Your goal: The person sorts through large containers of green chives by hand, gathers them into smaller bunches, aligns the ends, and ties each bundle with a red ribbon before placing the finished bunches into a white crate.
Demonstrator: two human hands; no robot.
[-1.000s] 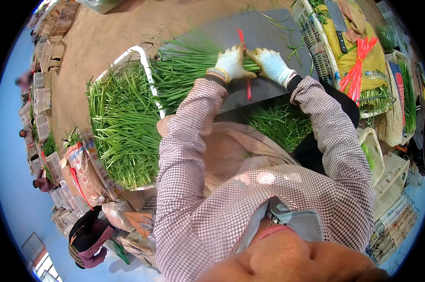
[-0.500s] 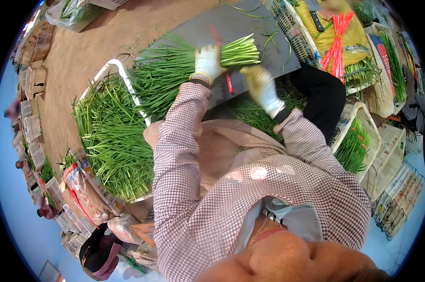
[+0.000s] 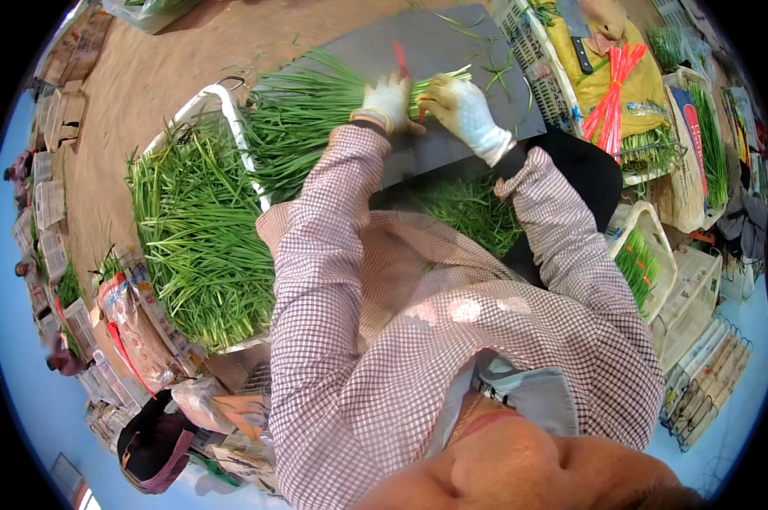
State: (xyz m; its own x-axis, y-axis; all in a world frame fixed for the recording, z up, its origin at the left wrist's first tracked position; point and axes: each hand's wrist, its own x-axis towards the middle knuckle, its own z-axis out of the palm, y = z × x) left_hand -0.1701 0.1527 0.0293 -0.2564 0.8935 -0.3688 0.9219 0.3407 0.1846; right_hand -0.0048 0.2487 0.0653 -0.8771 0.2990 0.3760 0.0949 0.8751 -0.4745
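A bunch of long green chives [image 3: 303, 95] lies across a grey board [image 3: 503, 126], its pale stem ends pointing right. My left hand [image 3: 387, 102], in a whitish work glove, is closed over the bunch near the stem ends. Close beside it, my right hand [image 3: 462, 109], gloved too, bends its fingers against the near side of the stems. A red tie strip [image 3: 402, 59] runs under the bunch and sticks out beyond it. Its near end is mostly covered by my right fingers, which appear to pinch it.
To the left stands a white-rimmed crate [image 3: 236, 136] heaped with chives. More greens [image 3: 473, 208] lie below the board. At right are a white crate [image 3: 524, 51], a yellow sack [image 3: 562, 42], a knife [image 3: 582, 56], a sheaf of red strips [image 3: 612, 98] and another person's hand [image 3: 603, 19].
My right hand has moved up and left from the board's near edge to the stems. The strip's near end, visible before, is now mostly hidden. My left hand still holds the bunch.
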